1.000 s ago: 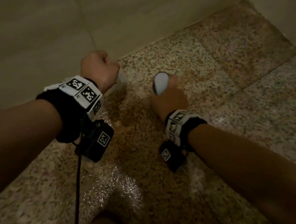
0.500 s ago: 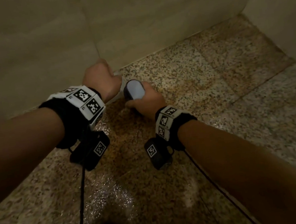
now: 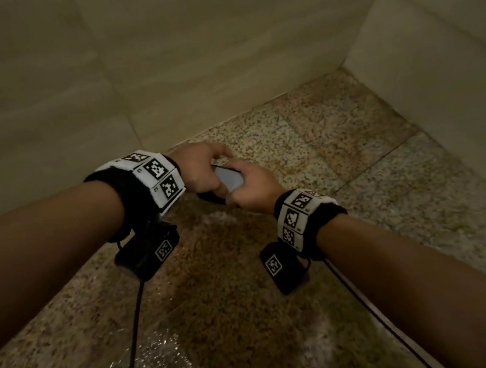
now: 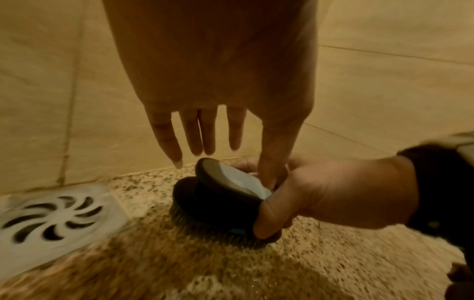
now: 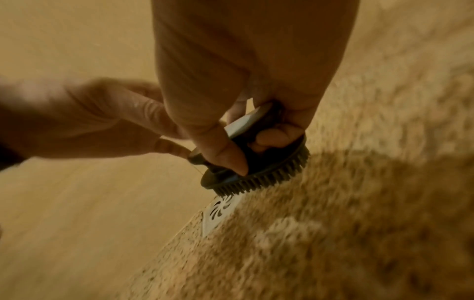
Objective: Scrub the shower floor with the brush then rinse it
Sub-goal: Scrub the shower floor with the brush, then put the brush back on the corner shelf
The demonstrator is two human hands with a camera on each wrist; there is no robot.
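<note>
Speckled granite, brown and tan, makes up the shower floor point(image 3: 308, 150); wet and glinting near the bottom of the head view, darker in a broad patch under the arms. Grout lines cross it on the right. Beige tiled walls point(image 3: 217, 48) rise on two sides and meet in a corner at upper right.

A square metal drain cover point(image 4: 51, 221) with curved slots sits in the floor against the wall foot, near the brush on its left in the left wrist view.

Right hand point(image 3: 251, 189) grasps the brush point(image 4: 218, 203): thumb down the side of the black body, fingers curled under the knob handle, whose pale top face shows. Bristles sit on the wet floor close to the wall.

Left hand point(image 3: 203, 170) hangs over the brush with four fingers point(image 4: 166, 138) straight and spread, holding nothing; its thumb reaches down to the handle's far edge beside the right hand's fingers.

Both wrists carry black bands with checkered marker blocks, cables trailing.

Hard to make out: the head view hides most of the brush behind the two hands; the right wrist view is motion-blurred across the floor; whether the left thumb actually presses the handle cannot be told.
</note>
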